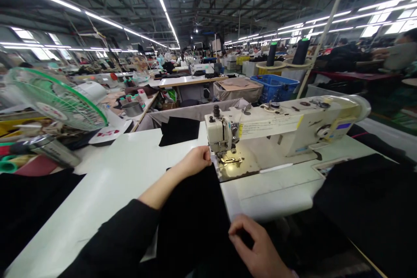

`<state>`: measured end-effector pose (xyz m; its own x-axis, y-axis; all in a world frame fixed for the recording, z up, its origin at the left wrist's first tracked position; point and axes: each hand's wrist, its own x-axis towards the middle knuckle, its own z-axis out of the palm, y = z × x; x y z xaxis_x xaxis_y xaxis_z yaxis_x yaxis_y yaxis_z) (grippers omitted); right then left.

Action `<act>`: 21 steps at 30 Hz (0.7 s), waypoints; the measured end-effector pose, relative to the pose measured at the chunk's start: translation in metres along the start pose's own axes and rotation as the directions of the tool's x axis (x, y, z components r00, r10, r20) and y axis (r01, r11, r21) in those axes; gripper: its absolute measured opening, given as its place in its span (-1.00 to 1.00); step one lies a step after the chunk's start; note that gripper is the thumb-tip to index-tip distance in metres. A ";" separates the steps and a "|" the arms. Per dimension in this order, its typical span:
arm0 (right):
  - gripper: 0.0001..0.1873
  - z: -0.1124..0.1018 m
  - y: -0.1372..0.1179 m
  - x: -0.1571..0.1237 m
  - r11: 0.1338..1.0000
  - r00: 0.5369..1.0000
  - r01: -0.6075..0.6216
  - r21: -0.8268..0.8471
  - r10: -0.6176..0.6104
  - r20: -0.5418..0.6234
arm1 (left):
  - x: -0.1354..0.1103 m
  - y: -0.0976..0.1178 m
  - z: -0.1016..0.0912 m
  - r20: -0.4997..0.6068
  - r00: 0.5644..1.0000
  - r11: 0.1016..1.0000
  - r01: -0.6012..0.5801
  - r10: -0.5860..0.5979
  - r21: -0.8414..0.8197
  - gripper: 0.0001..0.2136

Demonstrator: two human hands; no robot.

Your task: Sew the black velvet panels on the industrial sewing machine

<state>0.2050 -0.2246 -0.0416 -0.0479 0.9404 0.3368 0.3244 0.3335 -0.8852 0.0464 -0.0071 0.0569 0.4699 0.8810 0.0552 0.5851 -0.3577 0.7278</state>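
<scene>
My left hand [195, 161] is closed with its fingertips at the top corner of a black fabric piece [198, 217], just left of the needle area. That piece hangs from the table toward me. My right hand [256, 245] pinches its right edge lower down, thumb and forefinger together. To the right of my left hand stands a white sewing machine [260, 124], its lamp lighting the metal needle plate [233, 165]. A smaller black fabric piece [180, 131] lies flat on the white table [107, 173] behind my left hand.
More black fabric lies at the left edge [35, 204] and in a large heap at the right [371, 208]. On the left are a green fan [58, 100] and a metal flask [54, 150]. Behind the machine are a blue basket [275, 87] and thread cones [300, 52].
</scene>
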 end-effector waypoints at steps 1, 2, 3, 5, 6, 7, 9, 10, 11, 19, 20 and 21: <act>-0.86 -0.001 0.006 -0.002 0.996 0.997 0.071 -0.049 -0.071 -0.011 | 0.004 -0.009 0.015 -0.008 1.000 1.000 0.002 -0.002 0.004 -0.78; -0.82 -0.004 0.010 -0.002 0.984 0.989 0.144 -0.100 -0.146 -0.015 | 0.006 -0.016 0.027 -0.021 1.000 1.000 0.003 -0.004 -0.004 -0.78; -0.78 -0.007 0.014 -0.002 0.964 0.975 0.217 -0.151 -0.221 -0.011 | 0.005 -0.022 0.037 -0.033 0.999 1.000 0.006 -0.006 -0.010 -0.78; -0.70 -0.015 0.017 -0.001 0.908 0.939 0.340 -0.246 -0.341 0.040 | 0.001 -0.030 0.048 -0.063 0.998 1.000 0.012 -0.013 -0.025 -0.77; -0.67 -0.018 0.018 0.000 0.875 0.920 0.390 -0.287 -0.386 0.075 | -0.002 -0.033 0.051 -0.079 0.997 0.999 0.014 -0.016 -0.031 -0.77; -0.65 -0.022 0.018 0.000 0.843 0.901 0.432 -0.319 -0.420 0.110 | -0.005 -0.034 0.052 -0.096 0.995 0.999 0.015 -0.018 -0.035 -0.77; -0.66 -0.026 0.017 0.003 0.793 0.874 0.485 -0.368 -0.454 0.174 | -0.008 -0.036 0.052 -0.121 0.993 0.999 0.013 -0.018 -0.037 -0.78; -0.67 -0.027 0.016 0.004 0.772 0.864 0.502 -0.390 -0.464 0.196 | -0.009 -0.036 0.051 -0.128 0.992 0.999 0.012 -0.017 -0.037 -0.79; -0.69 -0.028 0.015 0.005 0.753 0.857 0.514 -0.412 -0.470 0.210 | -0.008 -0.036 0.051 -0.130 0.991 0.999 0.011 -0.016 -0.036 -0.79; -0.74 -0.021 0.013 0.019 0.700 0.865 0.478 -0.531 -0.480 0.146 | 0.025 -0.044 0.052 -0.098 0.994 0.998 0.048 -0.051 -0.037 -0.79; -0.74 -0.020 0.014 0.020 0.702 0.866 0.475 -0.531 -0.481 0.139 | 0.028 -0.045 0.052 -0.090 0.995 0.998 0.048 -0.051 -0.034 -0.79; -0.74 -0.020 0.015 0.021 0.703 0.866 0.472 -0.532 -0.481 0.133 | 0.031 -0.046 0.053 -0.085 0.995 0.998 0.047 -0.050 -0.029 -0.79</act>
<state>0.2275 -0.2014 -0.0415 -0.3232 0.6631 0.6751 0.7079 0.6429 -0.2925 0.0687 0.0199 -0.0108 0.3828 0.9207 0.0766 0.5870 -0.3064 0.7493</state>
